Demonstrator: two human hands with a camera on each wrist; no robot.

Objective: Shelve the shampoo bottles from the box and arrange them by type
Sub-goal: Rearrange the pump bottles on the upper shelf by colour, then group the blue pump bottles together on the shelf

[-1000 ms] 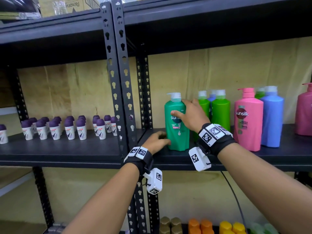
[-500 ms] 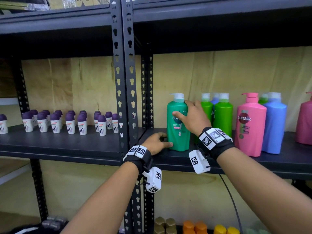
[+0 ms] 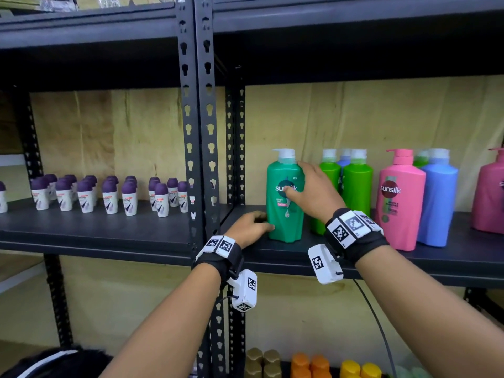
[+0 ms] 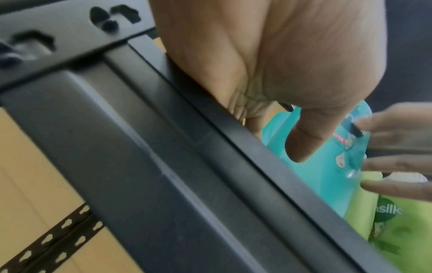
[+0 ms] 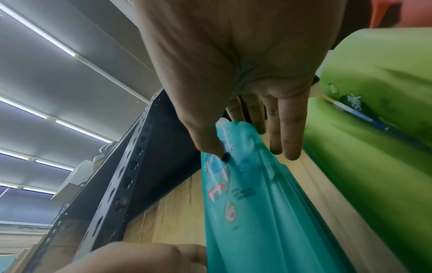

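Observation:
A teal-green Sunsilk pump bottle [image 3: 285,214] [image 5: 245,203] stands upright near the left end of the right-hand shelf board [image 3: 272,255]. My right hand [image 3: 297,178] [image 5: 252,147] holds its upper body, with the thumb on the front label and the fingers round the right shoulder. My left hand [image 3: 263,222] lies on the shelf and grips the bottle's lower left corner; its thumb [image 4: 304,140] lies across the front and its curled fingers are at the side. To the right stand light green bottles [image 3: 357,192] [image 5: 374,147], a pink one [image 3: 399,203] and a blue one [image 3: 439,203].
Two perforated black uprights [image 3: 196,132] stand just left of the teal bottle. Several purple-capped roll-on bottles [image 3: 109,195] fill the left shelf. Another pink bottle [image 3: 491,197] is at the far right. Coloured caps [image 3: 311,364] show on the shelf below. A shelf runs close overhead.
Both hands stay on the teal bottle, which stands in almost the same spot. My right index finger now reaches its shoulder. The head view has tilted, so the shelf sits lower in the picture.

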